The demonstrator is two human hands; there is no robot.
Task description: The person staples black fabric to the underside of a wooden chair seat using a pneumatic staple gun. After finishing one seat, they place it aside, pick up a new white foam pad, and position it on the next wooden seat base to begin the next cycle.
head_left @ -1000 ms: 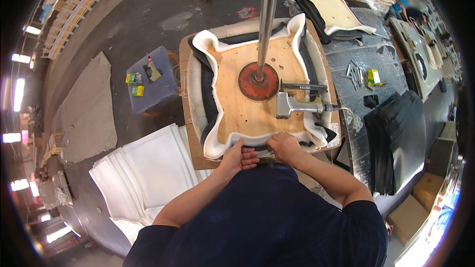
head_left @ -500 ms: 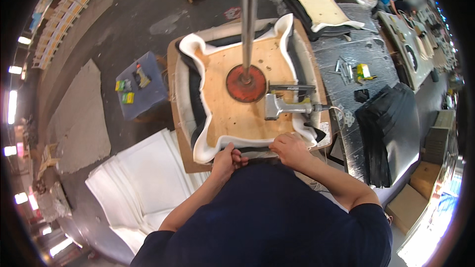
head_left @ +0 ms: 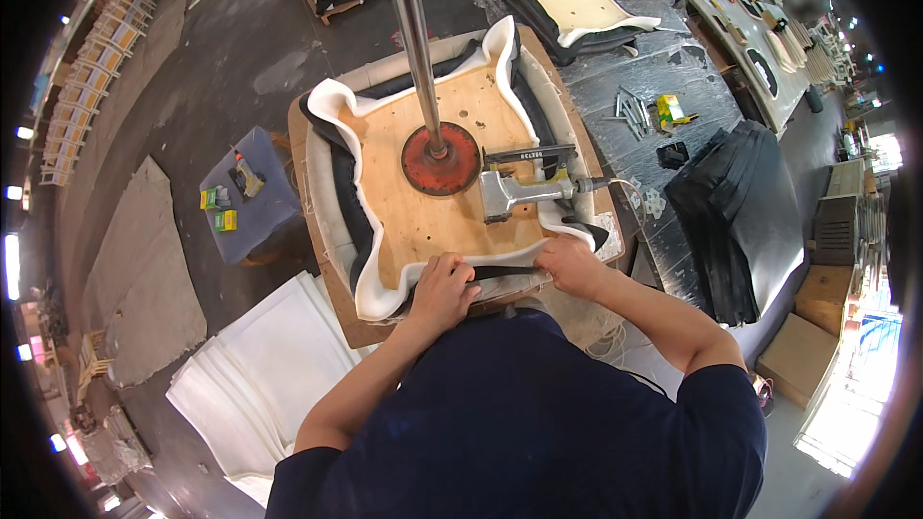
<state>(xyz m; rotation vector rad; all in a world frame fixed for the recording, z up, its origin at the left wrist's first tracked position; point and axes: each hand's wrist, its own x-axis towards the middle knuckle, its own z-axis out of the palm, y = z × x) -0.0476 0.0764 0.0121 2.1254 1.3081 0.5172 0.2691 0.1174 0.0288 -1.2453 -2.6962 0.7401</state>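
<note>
Left hand (head_left: 444, 290) and right hand (head_left: 569, 265) both closed, gripping black fabric edge (head_left: 505, 272) – near side of square plywood seat board (head_left: 437, 183), white foam (head_left: 332, 221) around it

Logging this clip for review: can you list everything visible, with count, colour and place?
plywood seat board: one, tan, centre bench
white padding: one layer, wrapped around the board
black cover strip: one, board's near edge, between both hands
red disc: one, on the board under a metal pole
staple gun: one, grey, lying on the board
black fabric stack: one, right table
white foam sheets: stack, lower left
left hand: gripping the near edge
right hand: gripping the near edge
</note>
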